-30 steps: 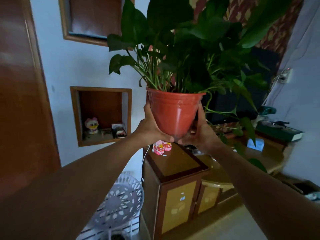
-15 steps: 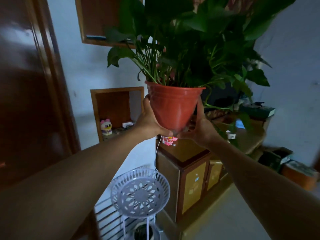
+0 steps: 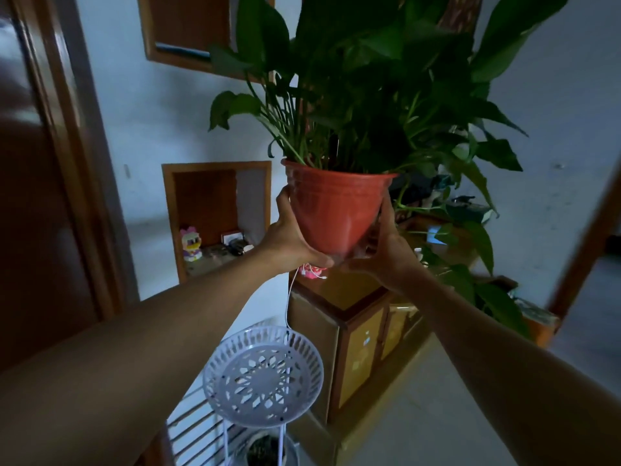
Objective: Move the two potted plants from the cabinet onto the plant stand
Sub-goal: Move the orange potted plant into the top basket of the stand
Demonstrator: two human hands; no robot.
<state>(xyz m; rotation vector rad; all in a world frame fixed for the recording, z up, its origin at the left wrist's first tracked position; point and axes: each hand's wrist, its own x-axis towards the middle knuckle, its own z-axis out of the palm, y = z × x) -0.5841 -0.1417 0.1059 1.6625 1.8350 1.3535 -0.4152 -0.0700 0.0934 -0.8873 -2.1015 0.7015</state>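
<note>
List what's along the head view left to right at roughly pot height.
Dark wooden door → wall niche with a duck figure → left hand → red pot → right hand → trailing leaves → white wall.

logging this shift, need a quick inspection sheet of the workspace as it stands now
surface: white perforated plant stand tray bare; lower tier holds a dark pot.
job's things: red potted plant held in the air above the wooden cabinet.
clutter: pink item on the cabinet; duck figure in the wall niche.
grippers: left hand and right hand, each grip clasping the pot's lower sides.
cables: white cable hanging beside the cabinet.
surroundings: wooden door at left.
</note>
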